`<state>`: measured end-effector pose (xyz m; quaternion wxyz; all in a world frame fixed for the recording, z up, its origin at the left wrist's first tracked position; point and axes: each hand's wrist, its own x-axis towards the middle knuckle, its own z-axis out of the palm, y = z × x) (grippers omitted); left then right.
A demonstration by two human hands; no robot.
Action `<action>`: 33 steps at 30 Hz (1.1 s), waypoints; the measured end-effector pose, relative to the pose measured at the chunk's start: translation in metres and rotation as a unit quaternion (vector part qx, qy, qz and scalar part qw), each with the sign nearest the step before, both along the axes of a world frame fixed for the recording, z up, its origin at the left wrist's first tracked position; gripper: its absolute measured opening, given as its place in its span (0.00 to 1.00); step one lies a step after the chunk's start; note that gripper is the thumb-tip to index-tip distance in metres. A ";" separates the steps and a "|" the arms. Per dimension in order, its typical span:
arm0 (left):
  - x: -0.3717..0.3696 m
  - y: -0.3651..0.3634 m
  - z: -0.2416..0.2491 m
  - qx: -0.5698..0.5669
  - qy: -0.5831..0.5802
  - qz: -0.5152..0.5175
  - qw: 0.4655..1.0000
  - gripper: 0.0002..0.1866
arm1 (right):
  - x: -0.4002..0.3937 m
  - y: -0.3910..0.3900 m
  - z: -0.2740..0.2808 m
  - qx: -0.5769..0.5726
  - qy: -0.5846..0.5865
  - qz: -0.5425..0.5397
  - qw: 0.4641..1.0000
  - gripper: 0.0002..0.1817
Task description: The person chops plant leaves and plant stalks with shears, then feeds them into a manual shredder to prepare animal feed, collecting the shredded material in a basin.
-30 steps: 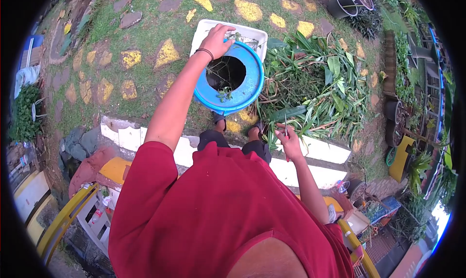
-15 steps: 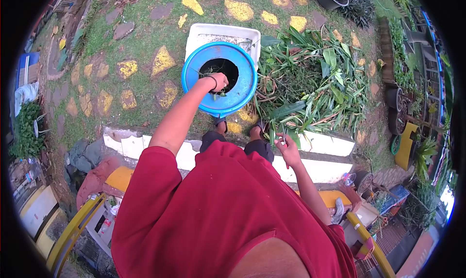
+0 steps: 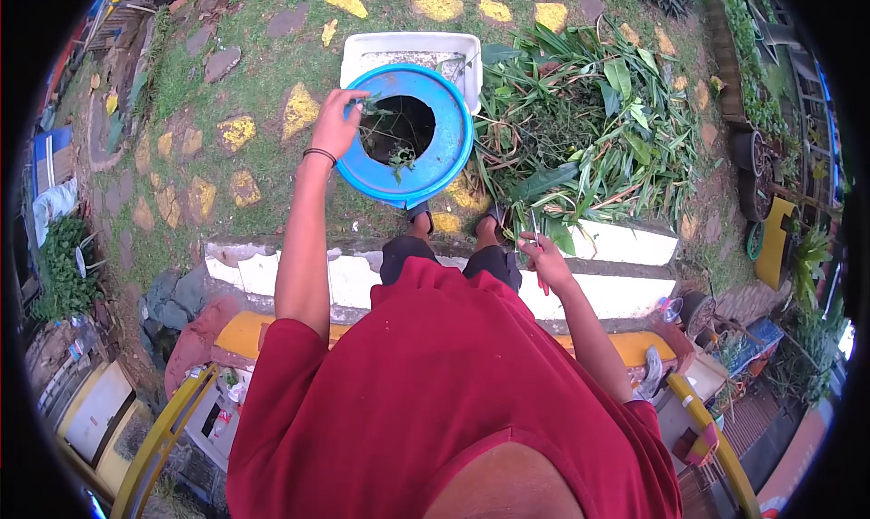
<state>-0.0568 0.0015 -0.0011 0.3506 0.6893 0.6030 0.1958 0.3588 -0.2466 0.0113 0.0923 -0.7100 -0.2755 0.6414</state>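
Observation:
My left hand [image 3: 335, 128] is at the left rim of a blue bin lid [image 3: 450, 148] with a wide round hole. Its fingers are pinched on a thin leafy green stem [image 3: 373, 102] that hangs over the opening. More thin stems and leaves [image 3: 399, 158] show inside the dark hole. Low on the right, my right hand [image 3: 549, 264] is closed around red-handled scissors [image 3: 543, 285], whose blades point away from me. Just beyond it lies a large heap of cut green leaves and stalks [image 3: 589, 148].
Behind the bin sits a white plastic tray [image 3: 412, 43]. Grass with yellow-painted stepping stones [image 3: 301, 111] surrounds it. A white-painted step edge [image 3: 598, 293] runs in front of my feet, with yellow rails [image 3: 168, 437] at both sides. Potted plants line the right.
My left hand has come up out of the bin opening and moved left to the rim, fingers on a stem. My right hand, still holding the scissors, has barely moved; the view has shifted slightly.

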 end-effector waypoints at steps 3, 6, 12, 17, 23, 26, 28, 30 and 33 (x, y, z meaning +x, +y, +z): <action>-0.031 -0.013 -0.020 0.089 0.059 0.077 0.991 0.15 | 0.001 -0.002 -0.006 -0.024 0.042 -0.041 0.998 0.27; -0.039 -0.024 -0.033 0.014 0.164 0.056 0.985 0.18 | -0.008 0.001 -0.001 -0.020 0.024 -0.013 0.999 0.27; -0.034 -0.017 -0.034 -0.001 0.327 -0.095 0.940 0.17 | -0.011 -0.002 0.005 -0.032 0.016 0.020 0.999 0.28; -0.039 -0.007 -0.040 0.037 0.386 -0.166 0.907 0.11 | -0.002 -0.012 -0.006 -0.036 -0.010 0.016 0.999 0.28; -0.014 -0.013 -0.023 -0.066 0.296 -0.143 0.942 0.09 | 0.011 -0.023 -0.030 -0.003 -0.016 0.012 1.000 0.27; 0.004 -0.016 -0.033 -0.167 0.244 -0.110 0.949 0.09 | 0.015 -0.026 -0.038 -0.009 -0.014 0.010 1.000 0.27; 0.022 -0.019 -0.038 -0.128 0.278 -0.149 0.940 0.09 | 0.016 -0.026 -0.041 -0.039 0.016 -0.031 0.999 0.28; 0.038 -0.019 -0.038 -0.125 0.327 -0.145 0.925 0.09 | 0.018 -0.027 -0.045 -0.068 0.047 -0.071 0.994 0.28; 0.047 -0.010 -0.036 -0.191 0.188 -0.040 0.963 0.10 | 0.019 -0.031 -0.051 -0.107 0.096 -0.114 0.983 0.28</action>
